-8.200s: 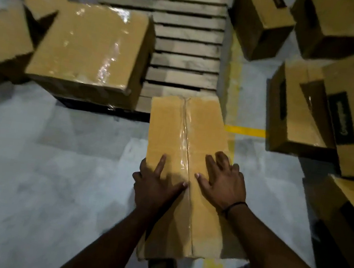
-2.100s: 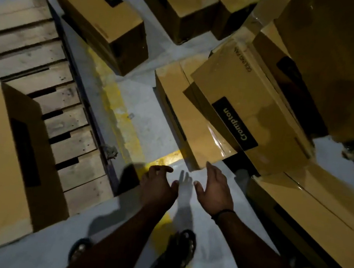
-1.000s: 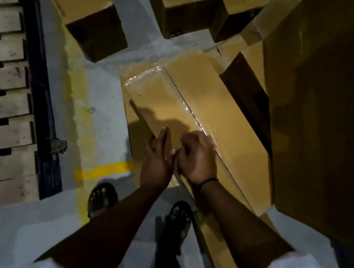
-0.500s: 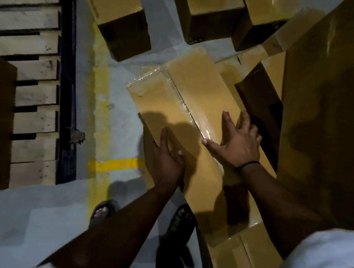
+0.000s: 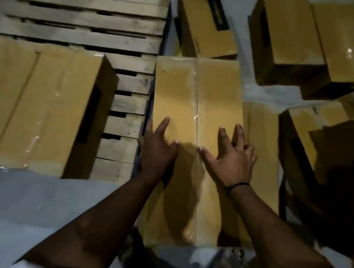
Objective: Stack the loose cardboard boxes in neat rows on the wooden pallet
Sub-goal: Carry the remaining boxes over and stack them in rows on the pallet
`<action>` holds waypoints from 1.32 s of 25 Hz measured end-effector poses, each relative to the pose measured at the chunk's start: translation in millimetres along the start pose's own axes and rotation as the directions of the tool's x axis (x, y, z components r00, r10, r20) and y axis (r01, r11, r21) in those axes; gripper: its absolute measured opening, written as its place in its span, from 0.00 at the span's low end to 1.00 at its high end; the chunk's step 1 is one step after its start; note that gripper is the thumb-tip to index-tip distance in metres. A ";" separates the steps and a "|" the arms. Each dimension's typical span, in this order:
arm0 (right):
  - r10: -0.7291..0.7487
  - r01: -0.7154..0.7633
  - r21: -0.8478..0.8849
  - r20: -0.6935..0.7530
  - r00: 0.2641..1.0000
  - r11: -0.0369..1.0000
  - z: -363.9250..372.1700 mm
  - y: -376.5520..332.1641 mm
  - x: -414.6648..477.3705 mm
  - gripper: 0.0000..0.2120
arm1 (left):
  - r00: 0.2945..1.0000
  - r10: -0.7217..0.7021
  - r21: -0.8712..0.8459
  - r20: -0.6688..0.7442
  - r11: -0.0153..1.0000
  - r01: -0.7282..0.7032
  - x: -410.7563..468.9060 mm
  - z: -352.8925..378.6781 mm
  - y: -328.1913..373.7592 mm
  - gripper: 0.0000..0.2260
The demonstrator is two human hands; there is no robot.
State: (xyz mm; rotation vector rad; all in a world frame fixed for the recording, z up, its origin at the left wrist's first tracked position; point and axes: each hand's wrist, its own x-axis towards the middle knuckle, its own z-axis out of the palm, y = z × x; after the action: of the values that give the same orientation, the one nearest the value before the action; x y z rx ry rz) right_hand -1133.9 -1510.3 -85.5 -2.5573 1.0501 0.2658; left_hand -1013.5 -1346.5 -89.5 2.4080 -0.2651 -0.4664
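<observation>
A long taped cardboard box lies lengthwise in front of me, its far end beside the right edge of the wooden pallet. My left hand rests over the box's left top edge, index finger straight and thumb on top. My right hand lies spread on the top, right of the tape seam, fingers reaching toward the right edge. One large box sits on the pallet's near left part. I cannot tell whether the long box is lifted or rests on something.
Several loose boxes crowd the floor: a labelled box behind the long one, two boxes at the back right, a dark pile at the right. Another box lies under the long one's right side. My feet stand below it.
The view has swung left toward the pallet, and the long box has come along from the right-hand pile. Both hands stay on its top, now spread further apart.
</observation>
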 end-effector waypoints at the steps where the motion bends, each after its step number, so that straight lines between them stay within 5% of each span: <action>1: -0.016 0.015 0.011 0.012 1.000 1.000 10.2 -31.2 -6.7 0.43 | 1.000 0.003 0.020 0.003 1.000 -0.003 9.0 -23.8 -23.4 0.31; 10: 0.066 -0.069 0.074 0.040 0.997 0.995 72.6 -190.5 -29.3 0.42 | 0.983 0.066 0.121 0.170 0.989 -0.087 73.2 -143.8 -137.0 0.36; 23: 0.093 -0.094 0.092 0.012 0.996 0.991 123.8 -238.8 51.4 0.39 | 0.976 0.059 0.198 0.212 0.975 -0.102 173.4 -154.8 -158.6 0.33; 27: -0.060 0.036 0.129 0.185 0.981 0.991 164.8 -262.3 95.2 0.35 | 0.948 -0.183 0.435 0.262 0.899 0.054 205.4 -150.7 -195.5 0.34; 33: -0.017 -0.015 0.190 0.166 0.986 0.982 169.7 -257.6 95.9 0.43 | 0.954 -0.077 0.488 0.291 0.870 -0.078 189.1 -153.1 -238.6 0.43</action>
State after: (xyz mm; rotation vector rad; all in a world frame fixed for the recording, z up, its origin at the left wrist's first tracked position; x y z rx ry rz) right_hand -890.0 -1334.6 -203.8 -2.3210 0.9622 0.3549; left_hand -763.3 -1134.9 -183.2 2.8265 -0.5825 -0.8582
